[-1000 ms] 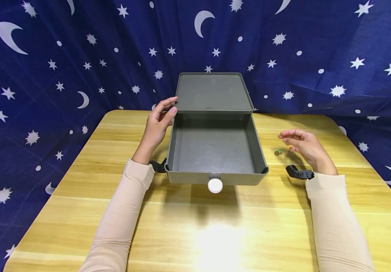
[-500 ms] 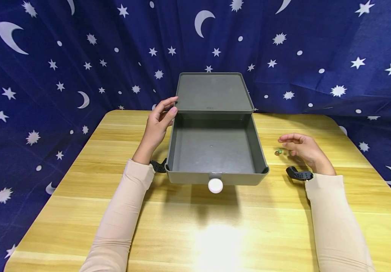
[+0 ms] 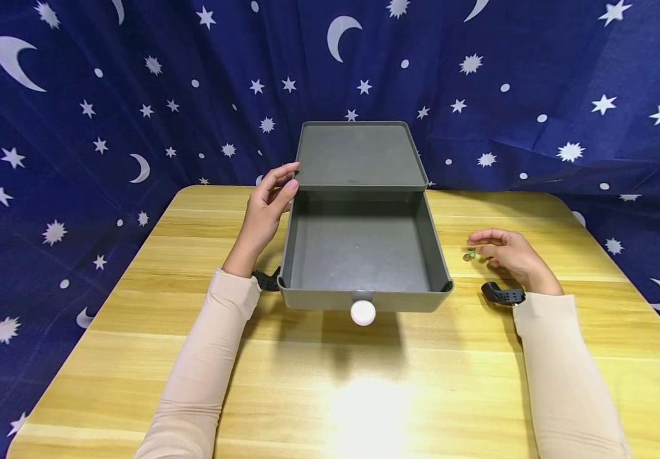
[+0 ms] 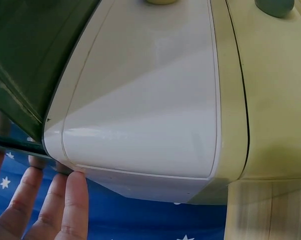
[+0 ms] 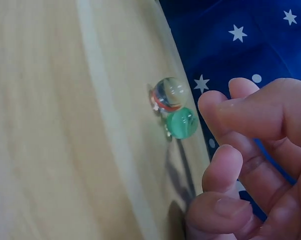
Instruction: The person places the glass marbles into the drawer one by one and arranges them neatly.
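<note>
A grey drawer [image 3: 356,255] is pulled out beneath the raised-rim grey top [image 3: 361,156] of a small drawer cabinet. My left hand [image 3: 269,204] rests against the cabinet's left side at the corner of the top, thumb and fingertips along the edge. In the left wrist view its fingers [image 4: 76,205] are fairly straight and touch the corner by the white drawer front [image 4: 145,100]. My right hand [image 3: 513,255] hovers beside two glass marbles, fingers loosely bent and apart from them. One marble is green [image 5: 182,123]; the other is clear with red and dark swirls [image 5: 169,94].
The pulled-out drawer has a round white knob [image 3: 363,312] and overhangs the wooden table [image 3: 284,389]. A yellow drawer front [image 4: 275,90] stands below the white one. A blue curtain [image 3: 215,95] with moons and stars hangs behind the table.
My right hand has moved slightly down and left, nearer the marbles. My left hand and the drawer have stayed where they were.
</note>
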The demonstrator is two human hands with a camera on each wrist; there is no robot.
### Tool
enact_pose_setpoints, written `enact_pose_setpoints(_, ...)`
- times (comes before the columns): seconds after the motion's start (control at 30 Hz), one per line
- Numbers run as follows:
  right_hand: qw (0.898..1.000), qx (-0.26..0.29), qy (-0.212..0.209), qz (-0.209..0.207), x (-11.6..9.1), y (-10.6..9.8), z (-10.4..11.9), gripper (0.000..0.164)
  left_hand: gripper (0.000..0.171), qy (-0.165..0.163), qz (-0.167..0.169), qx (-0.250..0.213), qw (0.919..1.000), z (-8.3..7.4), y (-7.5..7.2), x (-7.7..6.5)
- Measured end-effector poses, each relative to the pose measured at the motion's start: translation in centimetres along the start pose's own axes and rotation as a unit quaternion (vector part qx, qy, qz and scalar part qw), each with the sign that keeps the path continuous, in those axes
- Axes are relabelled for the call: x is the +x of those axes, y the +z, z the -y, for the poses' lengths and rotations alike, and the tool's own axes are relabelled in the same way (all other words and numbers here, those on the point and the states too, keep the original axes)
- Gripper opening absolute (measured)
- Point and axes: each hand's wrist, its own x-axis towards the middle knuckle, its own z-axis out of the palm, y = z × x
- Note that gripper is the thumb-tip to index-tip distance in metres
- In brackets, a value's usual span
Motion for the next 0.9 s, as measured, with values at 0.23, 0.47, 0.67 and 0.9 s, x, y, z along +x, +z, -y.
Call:
enact_pose_setpoints(0.23, 1.0, -0.017, -0.006, 0.002, 0.2, 0.1, -0.4, 0.026, 0.041, -0.007, 0.004, 0.004, 1.0, -2.1, 0.3, -0.6)
enact_pose_setpoints(0.47, 0.999, -0.054, -0.006, 0.003, 0.3, 0.3, -0.4, 0.034, 0.04, -0.005, 0.004, 0.004, 1.0, -3.2, 0.4, -1.0)
enact_pose_setpoints(0.67, 0.998, -0.062, 0.001, 0.004, 0.2, 0.5, -0.4, 0.036, 0.04, -0.004, 0.005, 0.001, 1.0, -3.2, 0.4, -1.0)
enact_pose_setpoints(0.9, 0.996, -0.093, 0.007, -0.001, 0.3, 0.8, -0.4, 0.037, 0.04, -0.008, 0.004, 0.008, 0.9999, -3.4, 0.4, -1.1)
